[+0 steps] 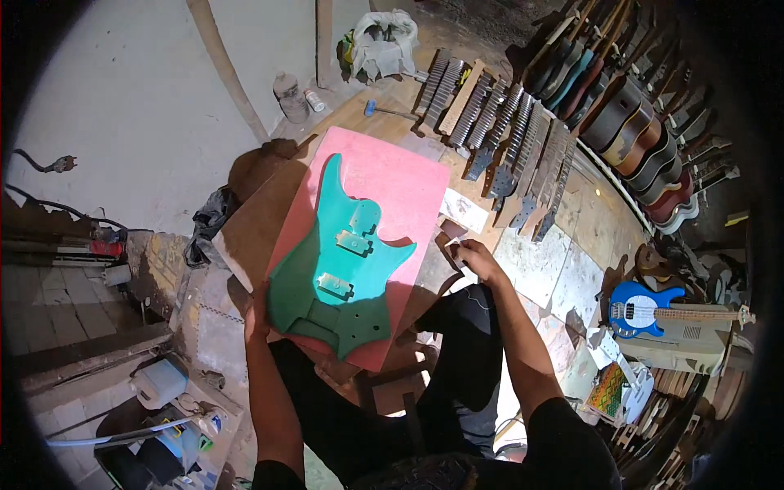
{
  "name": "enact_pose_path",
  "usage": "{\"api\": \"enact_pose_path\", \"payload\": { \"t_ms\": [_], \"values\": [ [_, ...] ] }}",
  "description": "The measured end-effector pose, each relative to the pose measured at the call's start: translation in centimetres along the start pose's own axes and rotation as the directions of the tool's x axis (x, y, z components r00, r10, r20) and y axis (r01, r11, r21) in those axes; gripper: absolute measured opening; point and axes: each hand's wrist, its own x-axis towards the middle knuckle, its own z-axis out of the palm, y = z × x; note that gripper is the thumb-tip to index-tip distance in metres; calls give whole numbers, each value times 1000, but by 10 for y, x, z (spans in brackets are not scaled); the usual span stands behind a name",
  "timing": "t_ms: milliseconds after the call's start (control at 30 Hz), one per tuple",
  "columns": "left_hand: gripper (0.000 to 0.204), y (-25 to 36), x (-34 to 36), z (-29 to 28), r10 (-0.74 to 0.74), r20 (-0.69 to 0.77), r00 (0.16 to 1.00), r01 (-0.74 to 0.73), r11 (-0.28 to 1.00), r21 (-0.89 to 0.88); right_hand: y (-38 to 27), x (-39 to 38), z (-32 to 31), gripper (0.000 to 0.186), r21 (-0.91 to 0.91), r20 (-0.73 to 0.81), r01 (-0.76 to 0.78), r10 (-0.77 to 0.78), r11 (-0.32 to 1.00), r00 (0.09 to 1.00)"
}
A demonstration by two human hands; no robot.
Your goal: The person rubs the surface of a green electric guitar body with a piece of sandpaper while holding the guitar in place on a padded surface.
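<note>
A teal electric guitar body (359, 278) with two pickup cutouts lies on a pink board (400, 175) in front of me, its long horn pointing away. My left hand (256, 314) is against the lower left edge of the body and board; its fingers are mostly hidden there. Right of the board, my right hand (478, 260) is closed, pinching a brown sheet (447, 242) that looks like sandpaper. The sheet is apart from the guitar body.
Several guitar necks (498, 122) lie in a row beyond the board, near a blue-headed hammer (371, 108). Guitar bodies (621, 122) stand racked at the far right. A blue bass guitar (645, 311) lies at right. A plastic bottle (290, 96) stands by the wall.
</note>
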Motion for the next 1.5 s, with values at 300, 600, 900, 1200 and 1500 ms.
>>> {"api": "enact_pose_path", "payload": {
  "t_ms": [300, 600, 900, 1200, 1500],
  "values": [
    [99, -3, 36, 21, 164, -364, 917, -147, 986, 75, 22, 77, -6, 38, 469, 115, -30, -27, 882, 993],
    [66, 26, 33, 22, -24, -468, 883, 166, 950, 265, -36, 86, 13, 44, 459, 383, -286, 103, 841, 918],
    [66, 32, 23, 35, 75, -466, 882, 130, 910, 393, -71, 57, 37, 61, 394, 249, -102, 1, 914, 968],
    [68, 3, 56, 35, 214, -305, 928, 37, 762, 647, 20, -24, 39, 40, 594, 57, -97, 79, 798, 995],
    [55, 70, 34, 179, 143, 89, 986, -152, 533, 832, 59, -111, 15, 33, 761, -186, 34, 168, 648, 968]
  ]
}}
